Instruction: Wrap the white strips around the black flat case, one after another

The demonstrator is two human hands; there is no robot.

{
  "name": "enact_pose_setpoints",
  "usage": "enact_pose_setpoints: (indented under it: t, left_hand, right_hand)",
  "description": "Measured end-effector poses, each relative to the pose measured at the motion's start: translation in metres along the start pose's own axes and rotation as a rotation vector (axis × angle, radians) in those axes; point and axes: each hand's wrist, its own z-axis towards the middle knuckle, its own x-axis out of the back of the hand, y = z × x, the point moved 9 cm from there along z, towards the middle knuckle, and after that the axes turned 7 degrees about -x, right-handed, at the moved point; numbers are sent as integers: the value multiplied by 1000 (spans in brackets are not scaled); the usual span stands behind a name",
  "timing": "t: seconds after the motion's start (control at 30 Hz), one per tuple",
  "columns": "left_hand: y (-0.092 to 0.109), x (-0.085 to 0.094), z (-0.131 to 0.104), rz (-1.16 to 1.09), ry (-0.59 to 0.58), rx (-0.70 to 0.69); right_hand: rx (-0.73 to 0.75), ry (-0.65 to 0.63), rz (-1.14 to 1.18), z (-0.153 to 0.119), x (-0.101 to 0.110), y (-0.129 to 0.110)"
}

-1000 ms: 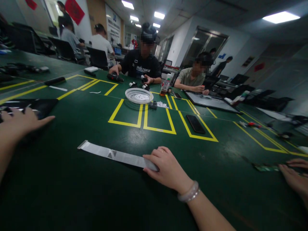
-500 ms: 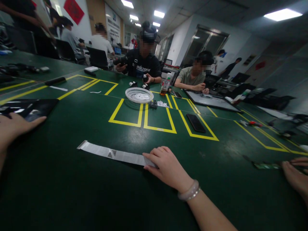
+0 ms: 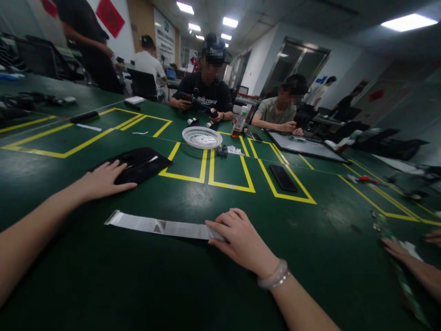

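My right hand [image 3: 237,239] pinches the right end of a flat white ribbon cable [image 3: 138,222], which stretches leftward across the green table. At the cable's far left end is a connector; the end under my fingers is hidden. My left hand [image 3: 106,181] lies with its fingers stretched out on a flat black bag-like piece [image 3: 146,165], its thumb apart along the near side. That piece has a small white mark and reaches the yellow tape at its right. What it is exactly, I cannot tell.
A white round basket [image 3: 202,137] stands mid-table beside small parts. A phone [image 3: 282,177] lies in a taped box. At right, a co-worker's hand [image 3: 396,250] is at a green circuit strip [image 3: 379,223]. A bottle [image 3: 238,125] and a large panel [image 3: 306,147] are farther back.
My left hand has slid the black piece from the left edge toward the middle. The ribbon cable's left end has shifted slightly left and down. At right, the co-worker's green strip has turned.
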Motion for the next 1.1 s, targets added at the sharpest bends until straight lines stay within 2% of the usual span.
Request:
enact_pose_setpoints:
  t: [0.13,0.23,0.3,0.4,0.57,0.67,0.93,1.1]
  left_hand:
    - [73,-20,0,-5,-89,-192]
    - [120,-24,-9,-25,-134,-355]
    - [143,-24,-17,-37,-162,-437]
    - [165,-22,-29,-60,-192,-515]
    - [188,-25,-44,-97,-282,-603]
    - [196,-25,-50,-101,-271,-656]
    - [198,-23,-49,-99,-174,-671]
    - [197,-25,-49,-127,-166,-651]
  right_hand:
    - [3,-6,5,-1,-1,1]
    - [12,-6,10,-1,-1,0]
    - [20,-4,18,-2,0,-1]
    - [22,7,31,-2,2,-3]
    - [-3,24,55,0,6,0]
    - [-58,26,19,1,7,8]
    - [-109,39,-57,1,8,18]
    - [-100,61,-58,0,11,17]
